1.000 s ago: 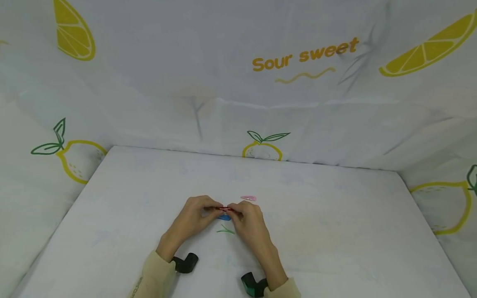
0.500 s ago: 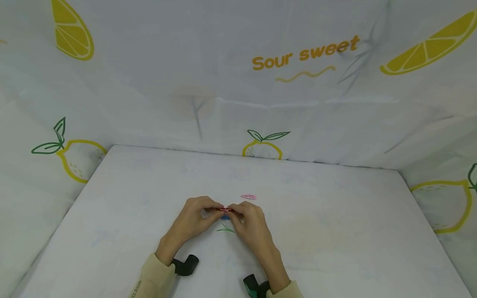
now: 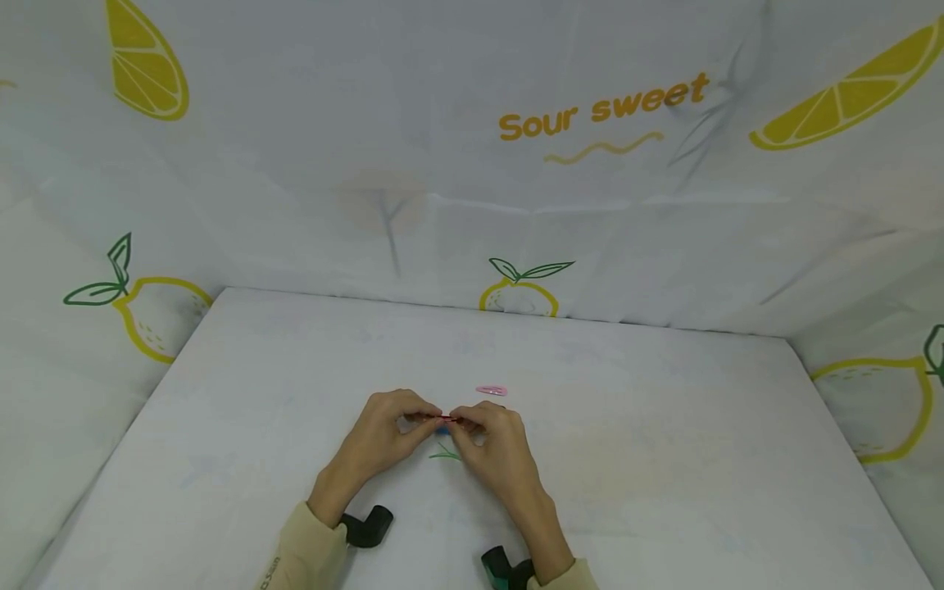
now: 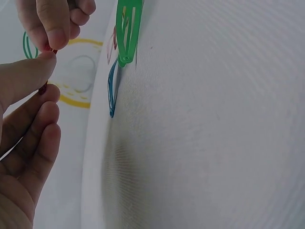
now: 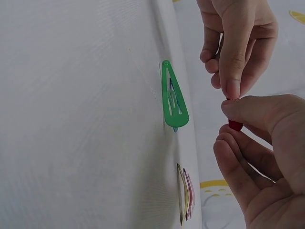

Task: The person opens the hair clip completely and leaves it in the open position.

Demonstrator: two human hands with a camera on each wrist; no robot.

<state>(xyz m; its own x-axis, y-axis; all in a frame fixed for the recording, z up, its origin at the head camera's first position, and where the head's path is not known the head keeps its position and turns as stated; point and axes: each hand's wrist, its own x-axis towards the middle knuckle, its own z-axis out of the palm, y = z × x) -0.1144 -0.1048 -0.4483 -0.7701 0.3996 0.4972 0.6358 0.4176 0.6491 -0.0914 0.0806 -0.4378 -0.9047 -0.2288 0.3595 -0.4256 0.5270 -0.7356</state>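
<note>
Between both hands, a small red snap hair clip [image 3: 446, 419] is held above the table. My left hand [image 3: 391, 424] pinches one end with thumb and fingertips. At the other end my right hand [image 3: 496, 438] pinches it the same way. Fingers cover most of the clip; a red end [image 5: 235, 125] shows in the right wrist view. Just below the hands lies a blue clip [image 3: 442, 431], partly covered. Nearer stands a green snap clip [image 4: 128, 33], its frame spread apart from its tongue. Beyond the right hand rests a pink clip [image 3: 492, 391].
A yellowish clip [image 5: 180, 195] shows beside the pink one in the right wrist view. White cloth covers the table [image 3: 664, 442]. A lemon-print sheet [image 3: 605, 229] hangs behind and at the sides. Black devices [image 3: 369, 526] sit at both wrists.
Both hands stay nearly in place, still pinching the red clip. The clip looks thinner and less visible between the fingers than before. Less of the blue clip shows than one second ago.
</note>
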